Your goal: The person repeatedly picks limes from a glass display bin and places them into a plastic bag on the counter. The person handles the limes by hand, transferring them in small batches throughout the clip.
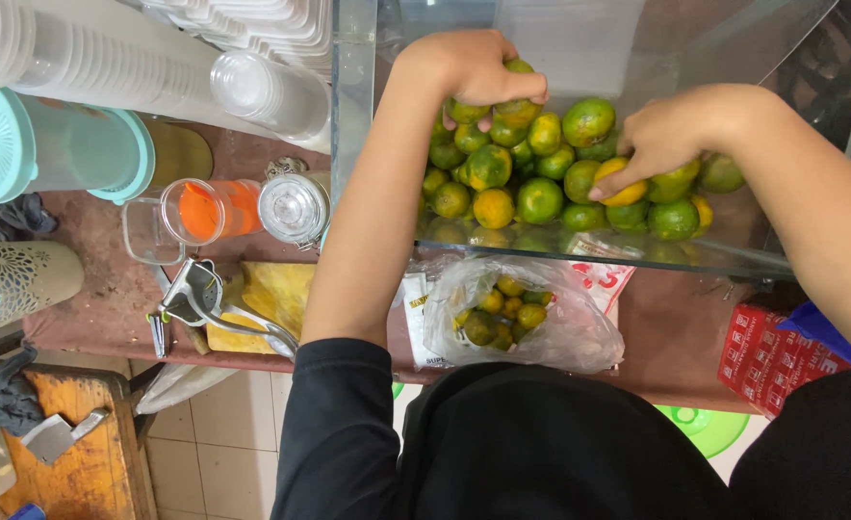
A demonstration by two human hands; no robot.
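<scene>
Inside glass case point(637, 252), both hands gripped fruit: left hand point(474, 65) on green one, right hand point(671, 135) on yellow one point(624, 183). Bag point(522, 313) held few; pile point(541, 164) remained large.

Bright even daylight, soft shadows, sharp focus, slight wide-angle bend

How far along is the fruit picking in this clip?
Done: several green-yellow citrus fruits already sit in the clear plastic bag on the counter. In hand: the left hand grips a fruit atop the pile in the glass case, and the right hand closes on a yellow fruit. Left: most of the pile remains in the case.
</scene>
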